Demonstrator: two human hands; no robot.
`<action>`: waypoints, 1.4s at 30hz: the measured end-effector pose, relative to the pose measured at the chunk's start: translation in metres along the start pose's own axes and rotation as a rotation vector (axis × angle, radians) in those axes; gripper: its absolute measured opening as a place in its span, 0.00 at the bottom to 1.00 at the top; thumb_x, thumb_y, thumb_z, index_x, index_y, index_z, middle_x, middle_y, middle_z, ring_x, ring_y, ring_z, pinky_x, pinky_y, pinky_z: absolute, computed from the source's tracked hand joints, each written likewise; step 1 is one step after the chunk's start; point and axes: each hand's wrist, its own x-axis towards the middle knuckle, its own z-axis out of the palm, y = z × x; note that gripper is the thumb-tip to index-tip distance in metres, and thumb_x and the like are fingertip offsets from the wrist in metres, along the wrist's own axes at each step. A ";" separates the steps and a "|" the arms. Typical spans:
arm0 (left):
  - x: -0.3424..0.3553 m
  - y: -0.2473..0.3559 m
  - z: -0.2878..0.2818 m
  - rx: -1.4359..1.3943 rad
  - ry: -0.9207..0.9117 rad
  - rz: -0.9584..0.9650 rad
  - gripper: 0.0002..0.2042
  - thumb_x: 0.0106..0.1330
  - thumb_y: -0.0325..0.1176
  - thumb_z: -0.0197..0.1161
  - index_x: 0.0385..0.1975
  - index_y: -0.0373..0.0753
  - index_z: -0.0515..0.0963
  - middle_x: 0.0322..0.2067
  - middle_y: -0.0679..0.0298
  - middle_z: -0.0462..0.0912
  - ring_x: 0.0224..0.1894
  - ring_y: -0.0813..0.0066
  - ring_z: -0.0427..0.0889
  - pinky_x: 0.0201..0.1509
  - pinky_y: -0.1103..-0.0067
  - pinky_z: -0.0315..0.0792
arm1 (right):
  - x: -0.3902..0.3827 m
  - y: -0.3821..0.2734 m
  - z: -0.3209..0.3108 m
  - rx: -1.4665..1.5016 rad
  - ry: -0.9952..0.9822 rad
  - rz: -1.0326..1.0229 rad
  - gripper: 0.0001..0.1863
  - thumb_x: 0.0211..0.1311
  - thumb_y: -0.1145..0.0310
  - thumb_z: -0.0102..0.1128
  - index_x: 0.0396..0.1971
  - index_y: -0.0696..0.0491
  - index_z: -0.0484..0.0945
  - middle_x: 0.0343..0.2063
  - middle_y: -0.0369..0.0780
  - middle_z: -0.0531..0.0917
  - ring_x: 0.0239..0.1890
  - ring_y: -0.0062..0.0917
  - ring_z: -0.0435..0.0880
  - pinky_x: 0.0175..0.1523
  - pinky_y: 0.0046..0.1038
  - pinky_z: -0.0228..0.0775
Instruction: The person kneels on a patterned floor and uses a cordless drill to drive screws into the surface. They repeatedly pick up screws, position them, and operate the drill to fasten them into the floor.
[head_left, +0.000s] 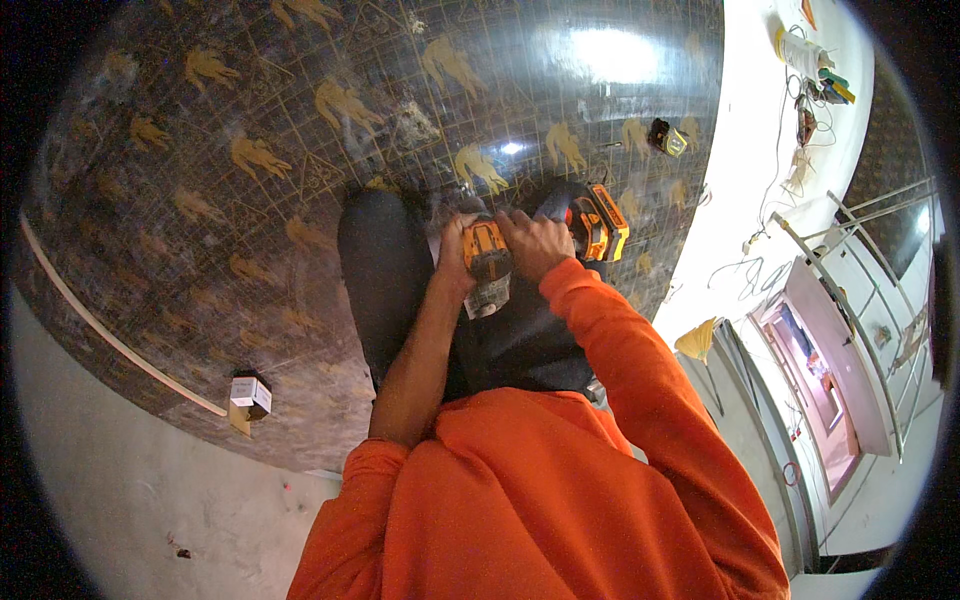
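An orange-and-black cordless power tool (487, 250) lies across my lap, between my dark-trousered knees. My left hand (455, 255) is wrapped round the left side of its body. Around its middle, my right hand (537, 243) is closed on the grip. Beyond that hand, on the right, is the tool's thick orange battery end (606, 225). A greyish piece (487, 297) shows just below the tool's body; its kind is unclear. My fingers hide part of the tool, so its exact type cannot be made out.
Under and ahead of me spreads a dark, gold-patterned glossy surface (290, 210). A yellow-and-black tape measure (668, 138) lies on it, ahead to the right. A small white box (250, 393) sits near its left edge, by a pale strip (120, 340). Metal scaffolding (850, 290) and loose cables (745, 275) are at right.
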 end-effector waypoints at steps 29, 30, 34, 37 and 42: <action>-0.026 -0.031 0.042 1.082 0.139 1.526 0.10 0.46 0.24 0.71 0.28 0.36 0.77 0.35 0.60 0.81 0.45 0.58 0.80 0.53 0.66 0.73 | -0.018 -0.037 0.107 0.761 0.276 0.497 0.20 0.55 0.54 0.64 0.42 0.52 0.79 0.33 0.48 0.85 0.36 0.48 0.85 0.40 0.44 0.77; -0.026 -0.031 0.044 1.144 0.175 1.415 0.10 0.46 0.23 0.71 0.28 0.36 0.77 0.34 0.60 0.81 0.44 0.58 0.80 0.53 0.67 0.73 | -0.016 -0.034 0.109 0.723 0.275 0.482 0.20 0.53 0.55 0.65 0.40 0.54 0.79 0.31 0.48 0.85 0.34 0.47 0.85 0.39 0.43 0.77; -0.026 -0.028 0.048 1.202 0.165 1.468 0.09 0.46 0.23 0.69 0.27 0.37 0.78 0.32 0.62 0.82 0.41 0.60 0.82 0.50 0.68 0.74 | -0.015 -0.038 0.108 0.652 0.221 0.525 0.21 0.52 0.56 0.66 0.40 0.56 0.79 0.28 0.48 0.85 0.32 0.47 0.85 0.37 0.42 0.78; -0.028 -0.021 0.041 1.093 0.103 1.419 0.09 0.46 0.21 0.68 0.28 0.37 0.78 0.34 0.60 0.83 0.40 0.61 0.82 0.47 0.70 0.76 | -0.013 -0.050 0.108 0.731 0.221 0.590 0.18 0.58 0.55 0.58 0.43 0.51 0.80 0.32 0.50 0.85 0.36 0.49 0.84 0.41 0.48 0.76; -0.024 -0.029 0.039 1.245 0.147 1.481 0.08 0.47 0.20 0.67 0.28 0.36 0.78 0.35 0.59 0.83 0.40 0.60 0.82 0.48 0.70 0.76 | -0.015 -0.049 0.111 0.822 0.190 0.564 0.19 0.61 0.53 0.54 0.47 0.48 0.78 0.32 0.52 0.84 0.36 0.53 0.83 0.41 0.52 0.74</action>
